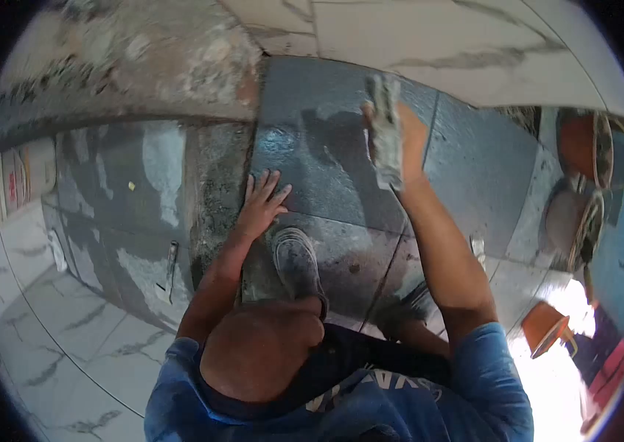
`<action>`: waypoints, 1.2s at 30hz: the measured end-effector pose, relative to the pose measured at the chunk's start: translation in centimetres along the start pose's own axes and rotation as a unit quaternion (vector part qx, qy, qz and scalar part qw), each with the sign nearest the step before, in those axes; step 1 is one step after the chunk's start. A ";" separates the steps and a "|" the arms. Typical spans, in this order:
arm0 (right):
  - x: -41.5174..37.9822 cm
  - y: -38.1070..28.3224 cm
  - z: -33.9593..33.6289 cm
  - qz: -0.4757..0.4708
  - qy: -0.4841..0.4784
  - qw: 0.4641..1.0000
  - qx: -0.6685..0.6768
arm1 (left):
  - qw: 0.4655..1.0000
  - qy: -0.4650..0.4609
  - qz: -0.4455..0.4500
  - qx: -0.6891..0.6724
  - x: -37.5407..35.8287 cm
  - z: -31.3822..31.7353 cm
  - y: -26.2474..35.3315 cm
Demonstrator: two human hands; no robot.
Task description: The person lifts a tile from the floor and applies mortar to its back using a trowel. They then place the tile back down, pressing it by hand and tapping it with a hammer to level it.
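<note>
My left hand (262, 205) lies with fingers spread on the left edge of a wet dark grey floor tile (341, 158). Above that tile, my right hand (411, 144) is closed around a tool (385, 132) with a long, narrow, block-like body crusted in pale grey mortar. Motion smears it a little, and I cannot tell its exact kind. The tool's shadow falls on the tile to its left. Close below my left hand, a dusty shoe (297, 258) rests on the neighbouring grey tile.
A rough mortar strip (217, 177) runs along the tile's left side, with bare rubble ground (142, 66) beyond. Orange buckets (584, 147) stand at the right, another (545, 328) lower down. A slim metal tool (172, 269) lies at left; a white bucket (28, 177) is behind it.
</note>
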State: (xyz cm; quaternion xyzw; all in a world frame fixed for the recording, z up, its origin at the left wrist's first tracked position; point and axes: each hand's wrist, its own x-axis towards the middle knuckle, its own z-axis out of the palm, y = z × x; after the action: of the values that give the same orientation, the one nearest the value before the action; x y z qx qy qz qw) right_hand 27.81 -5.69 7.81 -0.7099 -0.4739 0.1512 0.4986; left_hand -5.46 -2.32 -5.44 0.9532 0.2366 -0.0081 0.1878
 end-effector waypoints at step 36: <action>-11.9 -7.4 -3.5 -0.131 -0.100 0.980 0.114 | 0.998 0.028 0.044 0.025 0.3 0.1 -0.1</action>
State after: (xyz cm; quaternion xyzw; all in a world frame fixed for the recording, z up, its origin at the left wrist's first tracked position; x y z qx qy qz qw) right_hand 20.38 -17.07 12.64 -0.5618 -0.5898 0.2076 0.5417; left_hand -5.22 -2.10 -5.64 0.9670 0.1993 0.0213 0.1573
